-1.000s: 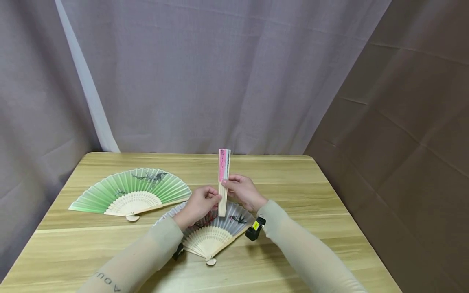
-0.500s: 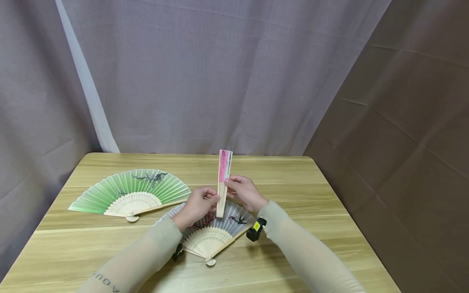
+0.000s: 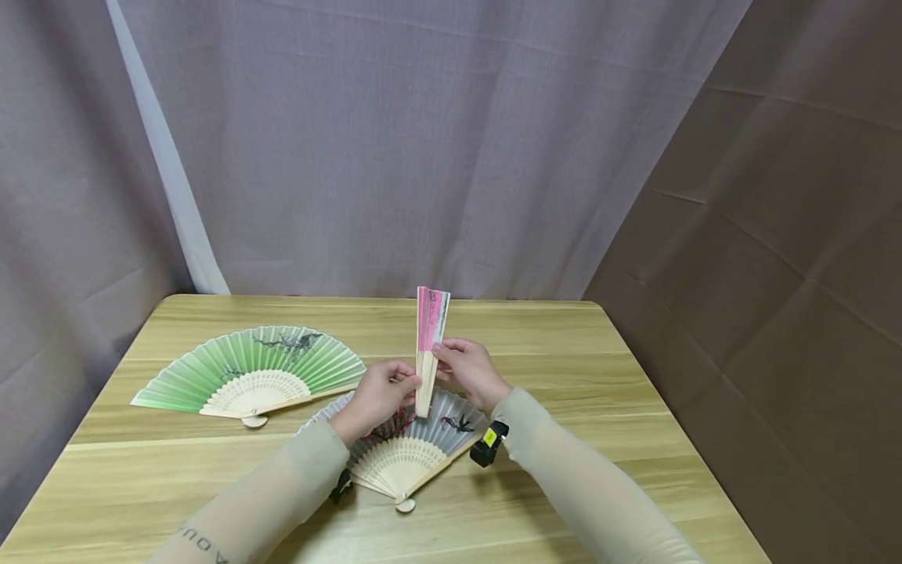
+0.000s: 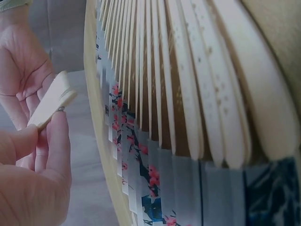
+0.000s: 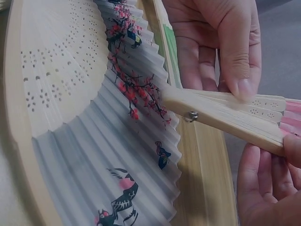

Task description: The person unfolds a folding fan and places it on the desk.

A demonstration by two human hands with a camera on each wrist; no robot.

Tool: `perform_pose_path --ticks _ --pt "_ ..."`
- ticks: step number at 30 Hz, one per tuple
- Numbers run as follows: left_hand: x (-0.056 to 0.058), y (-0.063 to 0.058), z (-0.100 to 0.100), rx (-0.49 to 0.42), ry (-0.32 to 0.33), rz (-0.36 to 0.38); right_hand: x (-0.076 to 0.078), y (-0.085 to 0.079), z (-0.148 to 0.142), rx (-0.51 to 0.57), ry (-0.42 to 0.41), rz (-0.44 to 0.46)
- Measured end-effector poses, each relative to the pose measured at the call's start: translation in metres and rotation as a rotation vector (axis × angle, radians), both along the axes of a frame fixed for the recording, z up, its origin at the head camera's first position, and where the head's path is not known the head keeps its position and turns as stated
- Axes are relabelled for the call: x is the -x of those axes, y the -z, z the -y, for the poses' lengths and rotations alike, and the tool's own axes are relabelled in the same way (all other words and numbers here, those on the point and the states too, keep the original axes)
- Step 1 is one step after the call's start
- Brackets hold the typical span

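Observation:
A pink folding fan (image 3: 429, 317), spread only a little, stands upright between both hands in the head view. My left hand (image 3: 380, 395) pinches its wooden ribs near the pivot end. Higher up, my right hand (image 3: 474, 370) holds the ribs at the right edge, thumb in front. In the right wrist view the metal pivot (image 5: 191, 116) and the pierced ribs (image 5: 263, 110) of this fan show. Beneath the hands lies an open grey folding fan (image 3: 402, 462) with red blossoms and a dark bird. My left hand and forearm cover part of it.
An open green folding fan (image 3: 282, 356) lies on the wooden table (image 3: 564, 345) to the left, its right end close to my left hand. A grey curtain (image 3: 395, 157) hangs behind the table, and a brown cloth (image 3: 775, 235) hangs along the right side.
The pink fan has spread slightly wider at its top, showing more pink. Its lower end has shifted a little left with my left hand. The two fans on the table lie still.

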State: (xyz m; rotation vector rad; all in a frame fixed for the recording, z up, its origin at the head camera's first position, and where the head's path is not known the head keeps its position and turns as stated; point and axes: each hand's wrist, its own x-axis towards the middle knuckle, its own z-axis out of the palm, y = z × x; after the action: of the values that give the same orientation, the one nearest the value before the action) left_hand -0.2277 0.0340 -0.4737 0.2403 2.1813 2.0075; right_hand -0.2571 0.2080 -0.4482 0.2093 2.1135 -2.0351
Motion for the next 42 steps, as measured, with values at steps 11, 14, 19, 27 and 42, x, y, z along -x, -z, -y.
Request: perform_pose_path --ticks 11,14,19,27,42 --pt "-0.0008 -0.0008 0.0004 -0.047 -0.012 0.021 -0.0007 0.0019 -0.0025 0.002 0.062 -0.01" --pt "-0.0011 -0.0007 0.0008 -0.058 -0.011 0.005 0.0 0.0023 -0.0028 0.011 0.089 -0.021" --pt "-0.0008 -0.0006 0.0009 -0.068 0.003 -0.029 0.0012 0.0002 -0.003 0.002 0.14 -0.026" --pt "0.0006 -0.0006 0.0011 -0.023 0.031 -0.078 0.0014 -0.0031 -0.0029 0.01 0.171 -0.031" --pt "-0.0009 -0.0018 0.0013 -0.11 -0.029 -0.015 0.0031 -0.0018 -0.0083 0.034 0.218 -0.013"
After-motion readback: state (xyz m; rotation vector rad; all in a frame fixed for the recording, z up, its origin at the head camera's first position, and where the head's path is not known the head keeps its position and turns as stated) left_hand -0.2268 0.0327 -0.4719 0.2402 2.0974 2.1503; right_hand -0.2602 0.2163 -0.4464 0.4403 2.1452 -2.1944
